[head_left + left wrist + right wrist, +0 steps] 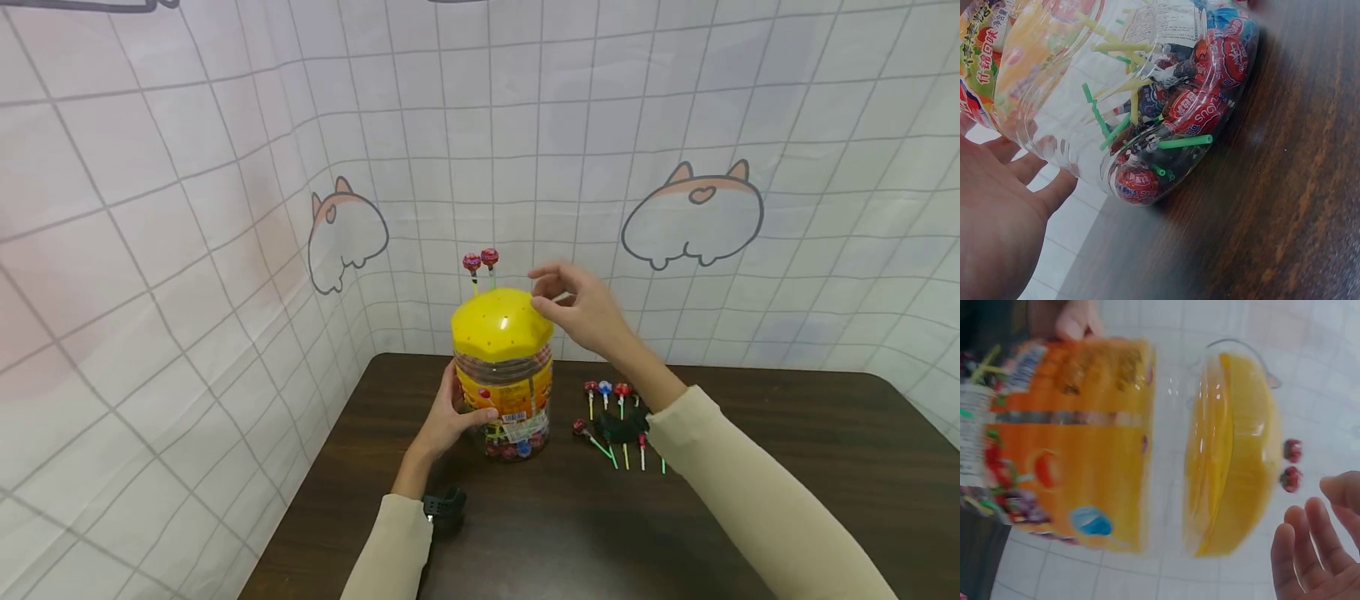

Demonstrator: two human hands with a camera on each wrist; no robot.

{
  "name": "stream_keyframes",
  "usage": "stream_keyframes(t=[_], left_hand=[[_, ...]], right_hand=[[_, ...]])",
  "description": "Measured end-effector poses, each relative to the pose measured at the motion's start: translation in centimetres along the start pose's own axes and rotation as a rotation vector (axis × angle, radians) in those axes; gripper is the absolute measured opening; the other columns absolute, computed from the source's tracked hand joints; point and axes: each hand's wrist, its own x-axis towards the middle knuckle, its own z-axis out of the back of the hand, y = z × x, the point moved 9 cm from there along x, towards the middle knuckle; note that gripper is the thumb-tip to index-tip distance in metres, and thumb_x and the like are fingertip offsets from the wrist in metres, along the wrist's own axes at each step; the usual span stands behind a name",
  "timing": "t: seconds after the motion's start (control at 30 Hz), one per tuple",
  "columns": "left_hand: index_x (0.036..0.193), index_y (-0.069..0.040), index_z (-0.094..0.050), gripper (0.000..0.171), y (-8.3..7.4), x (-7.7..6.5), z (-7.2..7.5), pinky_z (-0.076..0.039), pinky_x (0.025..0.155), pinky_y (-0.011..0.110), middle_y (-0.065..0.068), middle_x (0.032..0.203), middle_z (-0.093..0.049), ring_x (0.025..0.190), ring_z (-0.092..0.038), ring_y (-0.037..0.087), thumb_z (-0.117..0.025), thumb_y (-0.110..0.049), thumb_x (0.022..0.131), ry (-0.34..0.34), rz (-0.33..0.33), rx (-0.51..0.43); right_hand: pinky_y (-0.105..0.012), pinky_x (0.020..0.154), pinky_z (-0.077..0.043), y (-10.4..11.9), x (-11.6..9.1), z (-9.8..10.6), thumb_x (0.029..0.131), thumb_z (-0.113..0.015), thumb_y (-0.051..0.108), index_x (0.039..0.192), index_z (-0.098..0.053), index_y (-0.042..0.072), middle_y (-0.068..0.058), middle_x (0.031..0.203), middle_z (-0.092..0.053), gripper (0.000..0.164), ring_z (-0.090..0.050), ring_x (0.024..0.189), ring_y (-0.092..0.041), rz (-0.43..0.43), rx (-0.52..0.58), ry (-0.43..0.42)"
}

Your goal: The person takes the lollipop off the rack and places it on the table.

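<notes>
A clear plastic jar (504, 392) with an orange label and a yellow lid (501, 323) stands on the table, lollipops lying in its bottom. My left hand (450, 417) holds the jar's lower left side, thumb across the front; the left wrist view shows its fingers (1022, 165) against the clear wall. Behind the lid's dome, two red lollipops (481, 258) stand upright on their sticks. The right hand (577, 304) hovers at the lid's right edge with fingers loosely bent. In the right wrist view nothing shows between that hand's fingers.
Several lollipops (605, 390) lie in two rough rows on the dark table (787, 450), right of the jar and partly covered by the right forearm. A white grid-patterned curtain (555, 125) hangs behind and to the left. Black straps (445, 510) circle the left wrist.
</notes>
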Motion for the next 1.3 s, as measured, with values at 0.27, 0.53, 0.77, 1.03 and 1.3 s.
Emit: stream_keyframes(t=[0.27, 0.53, 0.77, 1.03, 1.3], left_hand=[[0.161, -0.032, -0.013, 0.098, -0.2, 0.0, -0.1, -0.036, 0.121, 0.055, 0.006, 0.156, -0.041, 0.141, -0.046, 0.028, -0.079, -0.018, 0.09, 0.004, -0.001, -0.007], [0.16, -0.031, -0.014, 0.098, -0.2, 0.0, -0.2, -0.045, 0.114, 0.053, 0.007, 0.153, -0.043, 0.137, -0.049, 0.027, -0.081, -0.019, 0.089, -0.003, 0.007, 0.0], [0.161, -0.03, -0.014, 0.099, -0.1, 0.0, -0.1, -0.038, 0.119, 0.055, 0.007, 0.154, -0.042, 0.139, -0.048, 0.027, -0.081, -0.02, 0.089, -0.006, 0.015, -0.005], [0.161, -0.031, -0.013, 0.1, -0.2, 0.1, -0.1, -0.038, 0.119, 0.056, 0.007, 0.154, -0.042, 0.139, -0.047, 0.028, -0.081, -0.022, 0.088, -0.004, 0.01, -0.008], [0.161, -0.03, -0.013, 0.101, -0.1, 0.0, -0.1, -0.037, 0.12, 0.057, 0.008, 0.155, -0.041, 0.141, -0.046, 0.029, -0.081, -0.019, 0.088, 0.003, 0.004, -0.013]], right_hand=[[-0.046, 0.096, -0.058, -0.3, 5.7, -3.0, 0.096, -0.068, 0.01, 0.139, -0.056, 0.009, -0.014, 0.12, -0.068, 0.044, -0.066, 0.106, -0.03, -0.064, -0.07, 0.029], [-0.044, 0.096, -0.057, -1.4, 7.4, -4.3, 0.097, -0.068, 0.008, 0.139, -0.055, 0.009, -0.015, 0.114, -0.071, 0.045, -0.067, 0.101, -0.029, -0.101, -0.081, 0.033], [-0.044, 0.094, -0.058, -1.1, 7.6, -4.2, 0.097, -0.068, 0.009, 0.141, -0.054, 0.011, -0.014, 0.11, -0.071, 0.046, -0.068, 0.099, -0.029, -0.066, -0.069, -0.018], [-0.036, 0.082, -0.061, 0.6, 7.1, -2.7, 0.097, -0.064, 0.009, 0.145, -0.052, 0.014, -0.014, 0.11, -0.067, 0.05, -0.068, 0.092, -0.028, -0.023, 0.031, -0.091], [-0.027, 0.071, -0.059, 1.3, 6.0, -1.4, 0.097, -0.061, 0.006, 0.149, -0.05, 0.014, -0.018, 0.11, -0.065, 0.054, -0.066, 0.089, -0.042, 0.017, 0.115, -0.057]])
